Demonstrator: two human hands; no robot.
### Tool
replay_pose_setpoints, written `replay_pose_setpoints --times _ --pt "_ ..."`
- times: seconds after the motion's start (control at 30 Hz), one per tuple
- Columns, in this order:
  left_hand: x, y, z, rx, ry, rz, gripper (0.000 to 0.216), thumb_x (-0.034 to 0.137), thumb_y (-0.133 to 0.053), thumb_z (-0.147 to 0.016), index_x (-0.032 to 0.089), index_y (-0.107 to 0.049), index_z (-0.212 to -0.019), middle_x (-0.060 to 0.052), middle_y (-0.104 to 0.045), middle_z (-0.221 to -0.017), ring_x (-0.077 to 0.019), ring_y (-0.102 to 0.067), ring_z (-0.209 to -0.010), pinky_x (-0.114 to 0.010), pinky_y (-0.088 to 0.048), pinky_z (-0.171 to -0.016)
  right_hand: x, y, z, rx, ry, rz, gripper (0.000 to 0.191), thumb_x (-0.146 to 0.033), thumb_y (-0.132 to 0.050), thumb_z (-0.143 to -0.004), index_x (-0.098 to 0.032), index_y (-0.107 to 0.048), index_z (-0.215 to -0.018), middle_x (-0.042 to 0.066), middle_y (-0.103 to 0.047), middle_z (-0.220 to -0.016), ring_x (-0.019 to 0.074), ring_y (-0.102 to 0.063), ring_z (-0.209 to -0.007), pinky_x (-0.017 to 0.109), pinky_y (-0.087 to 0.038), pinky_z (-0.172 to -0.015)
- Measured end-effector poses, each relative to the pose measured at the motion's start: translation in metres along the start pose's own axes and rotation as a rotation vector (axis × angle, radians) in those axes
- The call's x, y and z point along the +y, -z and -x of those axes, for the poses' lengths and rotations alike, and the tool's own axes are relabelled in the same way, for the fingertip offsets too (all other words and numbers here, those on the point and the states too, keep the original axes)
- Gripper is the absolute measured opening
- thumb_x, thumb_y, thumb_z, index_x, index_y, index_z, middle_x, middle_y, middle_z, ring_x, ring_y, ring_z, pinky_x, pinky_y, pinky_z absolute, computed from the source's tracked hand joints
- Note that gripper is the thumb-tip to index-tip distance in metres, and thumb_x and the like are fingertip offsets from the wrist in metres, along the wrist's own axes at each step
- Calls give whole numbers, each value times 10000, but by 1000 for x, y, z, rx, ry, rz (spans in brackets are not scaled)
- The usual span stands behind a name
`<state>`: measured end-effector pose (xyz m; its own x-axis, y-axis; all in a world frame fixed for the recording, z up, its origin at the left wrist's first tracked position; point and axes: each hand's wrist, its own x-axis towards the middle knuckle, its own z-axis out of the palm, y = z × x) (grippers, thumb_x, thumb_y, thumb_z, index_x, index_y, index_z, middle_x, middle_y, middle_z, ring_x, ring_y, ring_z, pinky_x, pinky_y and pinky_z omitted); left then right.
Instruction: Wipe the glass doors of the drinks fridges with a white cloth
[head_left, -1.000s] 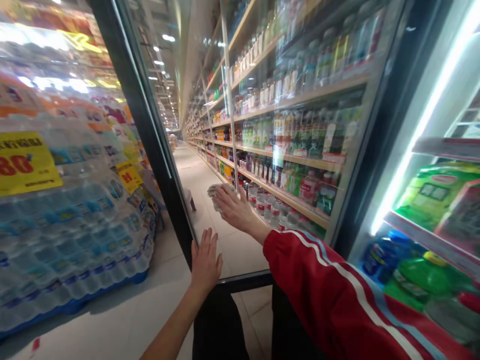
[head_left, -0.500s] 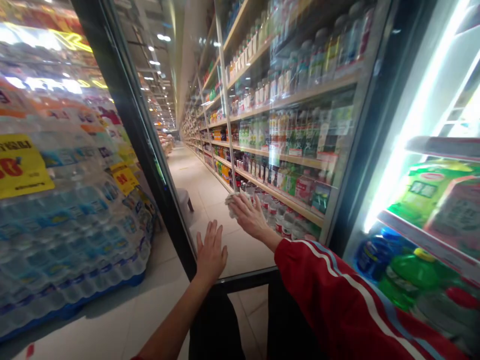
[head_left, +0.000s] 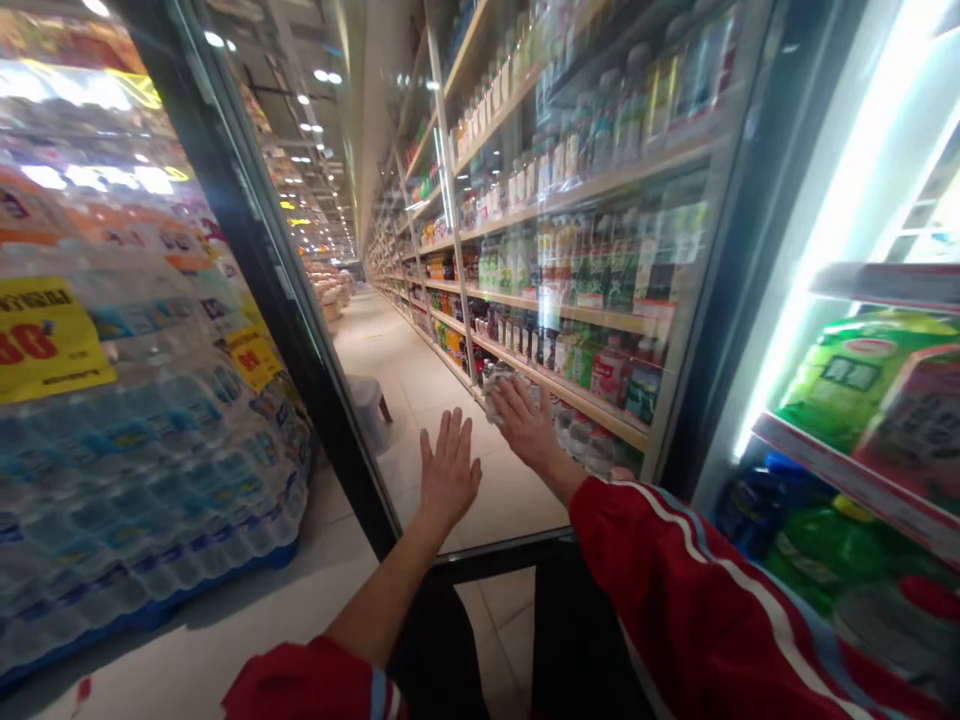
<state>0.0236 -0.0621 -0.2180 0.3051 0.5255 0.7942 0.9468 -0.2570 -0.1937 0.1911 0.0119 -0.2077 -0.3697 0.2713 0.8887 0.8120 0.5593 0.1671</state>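
A glass door [head_left: 495, 490] in a dark frame stands swung out in front of me. My right hand [head_left: 531, 430] presses a crumpled pale cloth [head_left: 495, 392] to the pane, with the fingers lying over it. Part of the cloth is hidden under that hand. Lower and to the left, my left hand [head_left: 448, 475] is held flat at the glass with its fingers stretched and nothing in it. Both sleeves are red with white and blue stripes.
Packs of bottled water [head_left: 150, 440] are stacked at the left with yellow price signs [head_left: 52, 340]. On the right, a lit cooler holds green bottles [head_left: 821, 550]. Through the glass show long drink shelves [head_left: 570, 300] and a grey stool [head_left: 366, 405].
My right hand has slid the cloth a little to the right across the glass. My left hand has shifted up and right, fingers still stretched.
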Motion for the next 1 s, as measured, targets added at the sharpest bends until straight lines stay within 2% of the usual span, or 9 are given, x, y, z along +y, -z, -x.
replay_pose_setpoints --times 0.1,0.3,0.57,0.7,0.83,0.9,1.0 --pt "3 0 -8 4 -3 -7 624 234 -495 -818 103 -308 -1399 -192 -333 -1461 -280 -229 -1393 -541 -87 -1125 5 3 -3 16 -33 -5 538 -181 -495 -833 -197 -408 -1363 124 -431 -1420 240 -242 -1392 548 -25 -1128" --pt "9 -2 -12 -41 -24 -18 613 247 -493 -819 100 -328 -1391 -188 -342 -1457 -275 -238 -1390 -543 -100 -1122 5 1 24 0 44 12 499 -163 -480 -828 -189 -446 -1325 115 -496 -1369 214 -264 -1385 519 20 -1135" --pt "17 -2 -27 -31 -15 -16 629 263 -486 -824 93 -305 -1402 -190 -316 -1469 -275 -216 -1397 -546 -83 -1124 29 16 -19 88 -128 53 540 -190 -480 -833 -175 -389 -1365 118 -367 -1462 223 -156 -1418 516 8 -1138" --pt "22 -1 -28 -73 -19 -35 621 286 -488 -827 104 -321 -1397 -171 -315 -1475 -273 -222 -1396 -548 -113 -1121 26 11 6 83 -83 80 497 -183 -499 -821 -174 -456 -1316 115 -427 -1424 222 -164 -1416 504 -11 -1142" --pt "28 -3 -28 -100 -36 -50 602 304 -479 -838 108 -340 -1390 -157 -326 -1471 -270 -242 -1390 -546 -142 -1117 24 7 39 14 -67 70 495 -149 -503 -805 -178 -475 -1298 118 -474 -1387 220 -203 -1404 511 -30 -1137" --pt "31 -4 -31 -92 -53 -51 604 307 -477 -841 106 -338 -1393 -158 -329 -1469 -269 -246 -1388 -543 -150 -1115 29 10 38 -7 -83 70 491 -157 -494 -813 -189 -472 -1302 116 -464 -1396 222 -223 -1398 516 -38 -1135" --pt "37 -6 -40 -73 -79 -48 605 315 -471 -847 107 -331 -1397 -158 -322 -1473 -269 -234 -1393 -545 -154 -1114 44 19 18 38 -154 101 477 -204 -466 -847 -187 -452 -1323 121 -417 -1430 228 -222 -1398 517 -40 -1134"
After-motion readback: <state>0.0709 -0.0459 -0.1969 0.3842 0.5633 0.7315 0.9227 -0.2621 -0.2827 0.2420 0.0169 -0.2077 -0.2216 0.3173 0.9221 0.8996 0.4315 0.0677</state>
